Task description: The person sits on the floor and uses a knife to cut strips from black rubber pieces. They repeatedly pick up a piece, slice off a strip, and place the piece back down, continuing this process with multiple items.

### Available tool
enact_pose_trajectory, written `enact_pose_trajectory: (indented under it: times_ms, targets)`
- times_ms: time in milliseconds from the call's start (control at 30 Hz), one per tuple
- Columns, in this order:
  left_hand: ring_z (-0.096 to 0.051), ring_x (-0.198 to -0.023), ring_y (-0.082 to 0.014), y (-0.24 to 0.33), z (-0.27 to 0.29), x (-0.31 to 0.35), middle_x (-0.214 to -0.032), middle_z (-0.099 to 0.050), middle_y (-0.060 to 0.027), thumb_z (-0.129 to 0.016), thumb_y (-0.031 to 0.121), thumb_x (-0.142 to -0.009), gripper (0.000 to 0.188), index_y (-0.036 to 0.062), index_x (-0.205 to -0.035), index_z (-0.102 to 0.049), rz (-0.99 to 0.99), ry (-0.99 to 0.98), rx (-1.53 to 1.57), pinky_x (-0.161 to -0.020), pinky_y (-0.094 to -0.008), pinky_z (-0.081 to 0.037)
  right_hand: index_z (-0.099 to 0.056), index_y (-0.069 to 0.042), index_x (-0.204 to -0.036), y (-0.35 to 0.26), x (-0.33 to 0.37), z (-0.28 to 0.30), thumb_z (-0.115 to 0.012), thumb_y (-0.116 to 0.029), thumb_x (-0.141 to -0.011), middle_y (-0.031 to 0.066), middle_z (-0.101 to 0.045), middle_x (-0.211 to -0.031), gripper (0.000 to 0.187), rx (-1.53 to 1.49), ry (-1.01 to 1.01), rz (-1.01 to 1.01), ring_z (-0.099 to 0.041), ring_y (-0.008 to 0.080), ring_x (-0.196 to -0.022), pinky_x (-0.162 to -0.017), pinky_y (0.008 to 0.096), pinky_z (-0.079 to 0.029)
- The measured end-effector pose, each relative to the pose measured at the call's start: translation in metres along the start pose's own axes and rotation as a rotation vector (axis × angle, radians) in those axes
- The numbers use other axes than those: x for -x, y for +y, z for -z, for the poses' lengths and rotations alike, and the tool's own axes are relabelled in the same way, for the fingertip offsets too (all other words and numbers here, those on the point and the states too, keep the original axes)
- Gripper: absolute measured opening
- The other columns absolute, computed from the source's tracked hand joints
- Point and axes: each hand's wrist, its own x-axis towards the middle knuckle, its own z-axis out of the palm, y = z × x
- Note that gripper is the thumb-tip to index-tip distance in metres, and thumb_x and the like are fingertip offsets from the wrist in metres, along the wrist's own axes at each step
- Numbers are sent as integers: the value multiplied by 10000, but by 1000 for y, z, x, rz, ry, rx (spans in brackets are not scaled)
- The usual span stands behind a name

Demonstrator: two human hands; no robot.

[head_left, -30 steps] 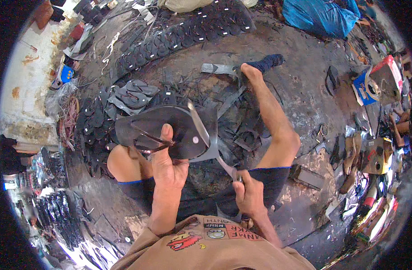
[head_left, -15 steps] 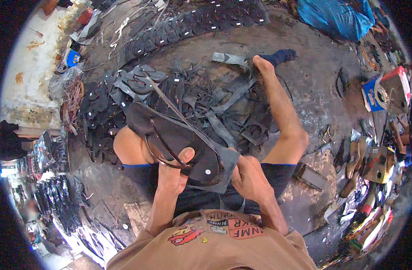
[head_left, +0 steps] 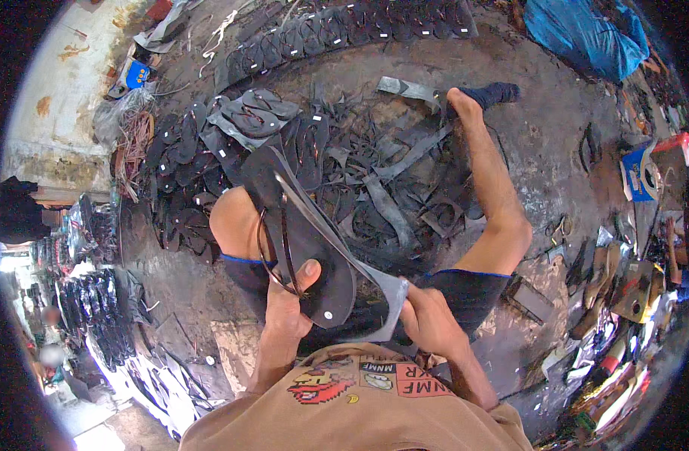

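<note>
A dark flip-flop [head_left: 314, 259] with glossy brown straps lies tilted across my lap, a small white round mark near its heel. My left hand [head_left: 288, 297] is closed round its edge by the heel, the thumb pressed on top of the footbed. Along the sole's right side runs a grey rubber offcut [head_left: 393, 289], peeled apart from it at the heel and still close to it toward the toe. Its wide end is gripped by my right hand [head_left: 431, 319], whose fingers are curled shut.
Finished-looking flip-flops [head_left: 183, 135] are heaped at the left, beside grey rubber scraps [head_left: 389, 210] between my legs. A row of flip-flops [head_left: 344, 34] lies at the back. Scissors [head_left: 559, 229] and a dark block [head_left: 530, 299] rest to the right; a blue tarp [head_left: 585, 34] is far right.
My right hand has pulled the grey offcut farther from the heel, widening the gap. The flip-flop has turned more upright in my left hand. The whole view has shifted slightly.
</note>
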Motion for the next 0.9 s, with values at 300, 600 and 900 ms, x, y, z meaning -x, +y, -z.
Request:
enact_pose_trajectory:
  times_ms: [300, 600, 900]
  targets:
    - [-735, -852, -215, 8, -5, 19, -1025, -730, -84, -824, 150, -868, 412, -1, -1214, -660, 131, -3, -31, -742, -355, -638, -600, -65, -1121, -15, -136, -25, -512, -350, -1072, 268, -650, -829, 302, 3, 170, 232, -644, 489, -792, -680, 540, -487]
    - [-686, -1036, -267, 16, 8, 22, -1205, -671, -119, -820, 127, -849, 617, 15, -1371, -511, 156, -1, -630, -897, -413, -574, -689, -12, -1061, -39, -208, 1, -500, -451, -1091, -2, -611, -768, 480, -816, 154, 29, -550, 88, -681, -606, 327, -450]
    - [-621, -1149, -123, 57, -34, -19, -1238, -673, -80, -593, 348, -1057, 467, -19, -1346, -602, -295, -194, -573, -983, -293, -499, -654, -28, -1271, -73, -92, 0, -721, -259, -990, -9, -670, -774, 370, -512, 433, 278, -571, 71, -710, -649, 285, -476]
